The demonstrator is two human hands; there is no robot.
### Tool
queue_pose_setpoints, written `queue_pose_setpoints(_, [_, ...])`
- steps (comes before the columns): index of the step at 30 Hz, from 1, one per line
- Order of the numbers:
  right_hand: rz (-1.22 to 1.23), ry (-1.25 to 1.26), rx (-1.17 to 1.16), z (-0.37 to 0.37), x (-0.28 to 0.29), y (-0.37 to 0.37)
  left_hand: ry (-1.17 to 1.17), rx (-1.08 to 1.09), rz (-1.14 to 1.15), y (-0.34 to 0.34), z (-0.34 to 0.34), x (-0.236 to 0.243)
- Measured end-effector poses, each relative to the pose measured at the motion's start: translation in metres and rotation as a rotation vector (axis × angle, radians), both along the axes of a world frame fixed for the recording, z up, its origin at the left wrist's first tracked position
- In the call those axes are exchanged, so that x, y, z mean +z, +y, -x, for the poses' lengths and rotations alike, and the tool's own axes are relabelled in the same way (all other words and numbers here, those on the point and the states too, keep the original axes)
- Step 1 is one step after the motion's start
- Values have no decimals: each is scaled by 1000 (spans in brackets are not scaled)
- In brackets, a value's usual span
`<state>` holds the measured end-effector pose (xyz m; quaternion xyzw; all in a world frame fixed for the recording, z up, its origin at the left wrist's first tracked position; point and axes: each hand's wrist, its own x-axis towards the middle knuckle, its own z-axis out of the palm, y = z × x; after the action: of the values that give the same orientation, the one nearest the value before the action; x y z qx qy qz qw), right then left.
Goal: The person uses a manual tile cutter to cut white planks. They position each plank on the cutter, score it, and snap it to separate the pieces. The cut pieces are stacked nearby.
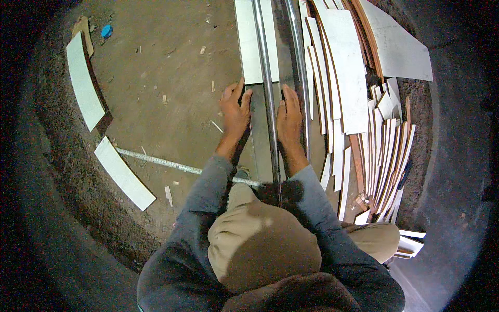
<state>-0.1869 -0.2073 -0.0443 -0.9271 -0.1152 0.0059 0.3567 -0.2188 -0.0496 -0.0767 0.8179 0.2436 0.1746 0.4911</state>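
A long white tile (258, 47) lies on the dark bed of a tile cutter (262, 119), under its shiny metal rails. My left hand (236, 114) is at the bed's left side, thumb and forefinger apart beside the tile's near left corner. On the other side, my right hand (289, 122) rests between the two rails, its fingers stretched forward near the tile's near right corner. Neither hand is wrapped around anything; whether the fingertips touch the tile or only the bed is hard to make out.
Stacked white tiles (340, 67) and narrow tile strips (387, 151) with brown edges crowd the right. Two cut pieces, a far white strip (84, 83) and a nearer white strip (125, 174), lie at left. A measuring tape (161, 162) crosses the dirt floor. A blue object (106, 31) lies far left.
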Motion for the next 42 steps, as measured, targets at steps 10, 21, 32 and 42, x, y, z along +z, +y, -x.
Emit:
queue_pose_setpoints(10, [147, -280, -36, 0, -32, 7, -37, 175, -6, -20, -14, -18])
queue_pose_setpoints(21, [168, -254, -66, -7, -27, 9, -143, 190, -9, -22, 1, -3])
queue_pose_setpoints(32, [174, -318, -32, -13, -37, 10, -165, 147, -81, -23, 10, -25])
queue_pose_setpoints(42, [193, -261, -52, -15, -38, 10, -101, 127, -44, -23, 8, -24])
